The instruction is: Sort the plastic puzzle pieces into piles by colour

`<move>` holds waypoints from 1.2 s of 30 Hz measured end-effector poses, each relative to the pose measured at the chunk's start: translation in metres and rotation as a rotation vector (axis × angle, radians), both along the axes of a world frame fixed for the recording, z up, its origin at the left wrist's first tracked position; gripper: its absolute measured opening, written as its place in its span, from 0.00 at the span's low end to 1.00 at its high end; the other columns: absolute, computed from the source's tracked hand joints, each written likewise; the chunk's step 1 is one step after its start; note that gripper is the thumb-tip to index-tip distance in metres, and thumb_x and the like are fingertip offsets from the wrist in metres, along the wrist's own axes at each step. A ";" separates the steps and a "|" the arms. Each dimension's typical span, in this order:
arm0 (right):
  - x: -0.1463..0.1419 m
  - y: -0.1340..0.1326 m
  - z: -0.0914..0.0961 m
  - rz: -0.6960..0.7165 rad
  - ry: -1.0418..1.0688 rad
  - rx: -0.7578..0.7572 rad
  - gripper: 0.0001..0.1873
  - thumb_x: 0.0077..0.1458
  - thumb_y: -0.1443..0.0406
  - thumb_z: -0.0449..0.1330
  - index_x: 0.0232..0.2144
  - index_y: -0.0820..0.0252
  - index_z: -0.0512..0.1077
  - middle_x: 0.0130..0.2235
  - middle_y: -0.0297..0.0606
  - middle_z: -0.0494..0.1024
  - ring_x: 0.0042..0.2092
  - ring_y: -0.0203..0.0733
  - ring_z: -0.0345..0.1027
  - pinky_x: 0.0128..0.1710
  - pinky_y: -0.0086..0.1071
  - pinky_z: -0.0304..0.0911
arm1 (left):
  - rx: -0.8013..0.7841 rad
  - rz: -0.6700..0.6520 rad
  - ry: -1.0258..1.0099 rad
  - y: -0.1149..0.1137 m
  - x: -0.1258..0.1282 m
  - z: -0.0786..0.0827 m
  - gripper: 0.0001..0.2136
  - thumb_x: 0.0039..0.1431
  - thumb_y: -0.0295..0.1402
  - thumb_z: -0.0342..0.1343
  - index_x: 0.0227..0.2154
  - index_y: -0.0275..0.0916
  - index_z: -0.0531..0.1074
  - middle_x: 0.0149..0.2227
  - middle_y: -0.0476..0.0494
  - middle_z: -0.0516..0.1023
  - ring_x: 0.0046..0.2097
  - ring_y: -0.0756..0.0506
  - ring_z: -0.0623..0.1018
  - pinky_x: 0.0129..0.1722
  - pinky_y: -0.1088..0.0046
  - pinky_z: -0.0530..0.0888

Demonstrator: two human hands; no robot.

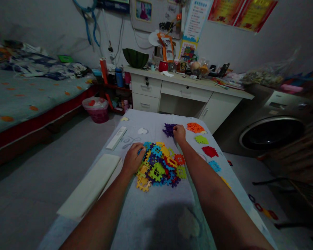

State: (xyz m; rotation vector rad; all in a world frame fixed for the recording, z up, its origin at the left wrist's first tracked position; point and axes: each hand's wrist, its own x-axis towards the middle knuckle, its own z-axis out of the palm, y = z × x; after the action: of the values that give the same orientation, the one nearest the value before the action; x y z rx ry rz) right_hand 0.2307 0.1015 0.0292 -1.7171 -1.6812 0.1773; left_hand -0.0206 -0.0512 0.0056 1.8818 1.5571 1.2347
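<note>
A mixed heap of colourful plastic interlocking tiles (160, 166) lies in the middle of a table covered with a pale cloth (156, 215). My left hand (134, 158) rests on the heap's left edge, fingers curled into the pieces. My right hand (179, 133) reaches farther out, closed at a small pile of purple tiles (169, 129). To the right lie separate piles by colour: orange (195, 127), light green (201, 140), red (210, 151) and blue (215, 166).
A white remote-like bar (116, 138) and a flat white slab (91, 185) lie along the table's left edge. Beyond stand a cluttered white desk (182, 90), a bed (23, 100) at left, a pink bin (97, 109), and a washing machine (273, 128) at right.
</note>
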 end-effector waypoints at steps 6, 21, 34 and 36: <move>-0.006 -0.019 0.010 0.072 -0.088 0.035 0.13 0.49 0.76 0.54 0.32 0.61 0.77 0.40 0.46 0.77 0.48 0.47 0.66 0.53 0.38 0.56 | 0.023 -0.003 -0.037 0.003 -0.003 -0.007 0.11 0.57 0.33 0.48 0.37 0.41 0.74 0.51 0.41 0.71 0.57 0.40 0.70 0.61 0.60 0.65; -0.105 -0.083 0.034 0.618 -0.321 -0.303 0.17 0.53 0.65 0.63 0.47 0.56 0.74 0.50 0.42 0.78 0.53 0.52 0.67 0.54 0.43 0.57 | -0.037 0.142 -0.355 0.010 -0.007 -0.016 0.21 0.51 0.27 0.48 0.50 0.43 0.69 0.54 0.42 0.71 0.58 0.41 0.70 0.62 0.60 0.65; -0.088 -0.087 0.048 0.665 0.077 -0.189 0.10 0.46 0.74 0.58 0.32 0.61 0.73 0.30 0.31 0.74 0.34 0.35 0.67 0.36 0.28 0.59 | -0.065 0.082 -0.429 0.012 -0.005 -0.021 0.20 0.53 0.29 0.50 0.50 0.42 0.69 0.53 0.42 0.75 0.56 0.41 0.73 0.59 0.59 0.68; -0.068 -0.089 0.050 0.620 0.166 -0.146 0.08 0.46 0.73 0.58 0.31 0.61 0.72 0.29 0.30 0.73 0.33 0.35 0.65 0.35 0.28 0.59 | -0.083 0.069 -0.372 0.010 -0.004 -0.017 0.19 0.55 0.31 0.50 0.51 0.42 0.69 0.53 0.41 0.75 0.56 0.41 0.73 0.59 0.58 0.68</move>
State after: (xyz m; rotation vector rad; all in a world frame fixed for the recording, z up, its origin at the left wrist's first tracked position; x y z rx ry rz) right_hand 0.1623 0.0122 0.0795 -1.1849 -2.0603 0.7216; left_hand -0.0246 -0.0416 -0.0114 1.4559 1.4532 1.4295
